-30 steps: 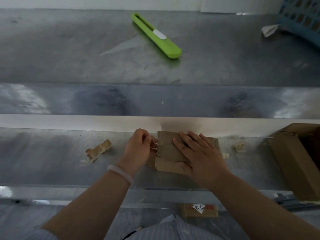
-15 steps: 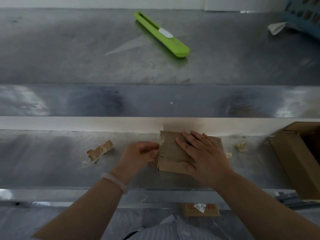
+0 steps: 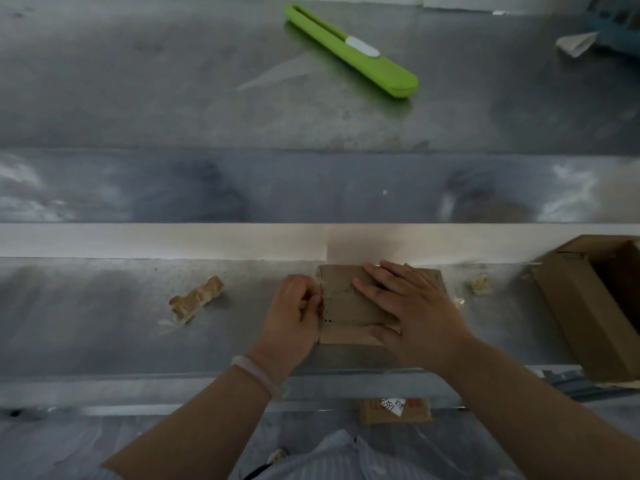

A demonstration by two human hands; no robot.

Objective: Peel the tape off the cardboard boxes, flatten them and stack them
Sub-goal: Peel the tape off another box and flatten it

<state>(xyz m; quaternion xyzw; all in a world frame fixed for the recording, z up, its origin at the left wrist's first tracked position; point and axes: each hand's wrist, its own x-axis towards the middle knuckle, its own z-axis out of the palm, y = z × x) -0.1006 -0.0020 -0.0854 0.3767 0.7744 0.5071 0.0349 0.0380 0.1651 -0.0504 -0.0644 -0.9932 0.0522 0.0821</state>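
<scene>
The small box [image 3: 349,306] lies on the metal table [image 3: 104,323], directly in front of me, and it looks already pressed quite low. My right hand [image 3: 412,306] lies on top of the small box with the fingers straight and spread. It grips nothing. It only presses down, so that the small box does not slide or lift when I pull.

My left hand [image 3: 294,313] is at the left edge of the small box, touching it. Its fingers are curled together and pinch there, I think on the end of the tape [image 3: 322,292], but the strip is thin and pale and I cannot see it well. I pull to the left, away from the pressing hand, because this way the tape comes off along the edge.

A crumpled piece of tape [image 3: 195,299] lies well to the left of the small box, and small scraps [image 3: 479,284] lie near its right side. A bigger box [image 3: 588,313] waits further right of the small box, open. The green cutter [image 3: 349,50] lies far behind the small box, untouched, so I judge the fingers are enough here.
</scene>
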